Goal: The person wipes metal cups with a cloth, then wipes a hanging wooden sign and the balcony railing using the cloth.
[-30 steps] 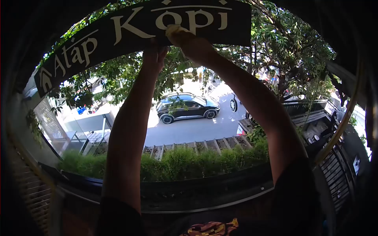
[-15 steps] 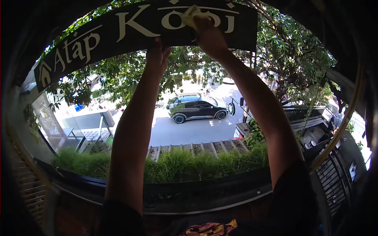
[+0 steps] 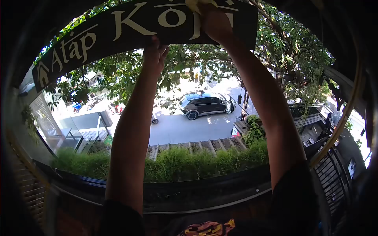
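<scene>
A long dark sign (image 3: 134, 33) with pale letters reading "Atap Kopi" stretches across the top of the view. My left hand (image 3: 154, 57) is at its lower edge, a thumb on the front face and the other fingers partly hidden. Higher up and to the right, my right hand (image 3: 216, 26) presses a pale yellow cloth (image 3: 200, 5) to the sign's face, over the upper part of the letters "pi". The cloth is bunched under the fingers and partly cut off by the top of the view.
Below the sign runs a dark ledge (image 3: 189, 194) with a row of green plants (image 3: 177, 163) behind it. Farther down, a dark car (image 3: 204, 105) is on the road. Tree branches (image 3: 291, 51) hang at the right, above a railing (image 3: 332, 179).
My right hand has moved the cloth up and slightly right, from the "o" toward the top of the "p". My left hand stays at the lower edge. The car has moved right along the road.
</scene>
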A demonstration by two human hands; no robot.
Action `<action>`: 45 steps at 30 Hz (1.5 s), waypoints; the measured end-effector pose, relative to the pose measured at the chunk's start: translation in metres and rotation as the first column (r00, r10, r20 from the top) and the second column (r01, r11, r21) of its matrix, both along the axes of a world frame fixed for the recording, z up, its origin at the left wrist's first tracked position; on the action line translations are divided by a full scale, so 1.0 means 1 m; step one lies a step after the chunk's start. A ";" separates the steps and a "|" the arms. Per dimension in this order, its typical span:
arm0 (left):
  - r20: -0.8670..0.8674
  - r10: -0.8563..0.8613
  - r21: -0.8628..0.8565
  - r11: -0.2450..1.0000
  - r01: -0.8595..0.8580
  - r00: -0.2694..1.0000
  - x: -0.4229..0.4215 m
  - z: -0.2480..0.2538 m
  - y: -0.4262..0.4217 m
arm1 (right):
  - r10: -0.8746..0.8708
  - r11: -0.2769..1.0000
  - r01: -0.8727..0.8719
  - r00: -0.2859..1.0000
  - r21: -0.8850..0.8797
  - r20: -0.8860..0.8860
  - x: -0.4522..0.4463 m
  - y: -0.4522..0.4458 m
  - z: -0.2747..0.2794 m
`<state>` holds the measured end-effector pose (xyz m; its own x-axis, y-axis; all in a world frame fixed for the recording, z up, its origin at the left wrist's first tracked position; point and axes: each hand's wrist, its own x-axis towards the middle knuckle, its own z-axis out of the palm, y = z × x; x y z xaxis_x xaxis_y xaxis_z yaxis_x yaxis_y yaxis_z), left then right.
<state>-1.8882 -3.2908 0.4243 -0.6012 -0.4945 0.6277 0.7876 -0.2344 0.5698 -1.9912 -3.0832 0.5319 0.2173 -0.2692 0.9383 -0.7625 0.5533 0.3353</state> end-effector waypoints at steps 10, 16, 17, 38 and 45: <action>0.009 0.016 -0.016 1.000 -0.015 1.000 -0.011 -0.002 -0.013 | 0.327 0.901 -0.271 0.937 0.339 -0.121 0.033 0.023 -0.047; 0.037 0.037 -0.030 0.999 -0.036 0.999 -0.001 0.000 -0.001 | 0.129 0.987 -0.127 0.992 -0.099 0.011 0.037 0.015 0.011; 0.030 0.036 -0.028 0.999 -0.035 0.999 -0.001 -0.001 -0.002 | 0.065 0.996 -0.065 0.998 -0.062 0.000 0.033 0.010 0.005; -0.057 -0.004 -0.095 0.996 -0.002 0.998 -0.013 -0.006 -0.018 | -0.038 0.996 0.034 0.998 0.082 0.048 0.007 0.018 -0.043; -0.060 0.001 -0.103 0.995 -0.007 0.998 -0.013 -0.006 -0.019 | 0.137 0.922 -0.041 0.965 0.386 -0.224 0.019 0.042 -0.076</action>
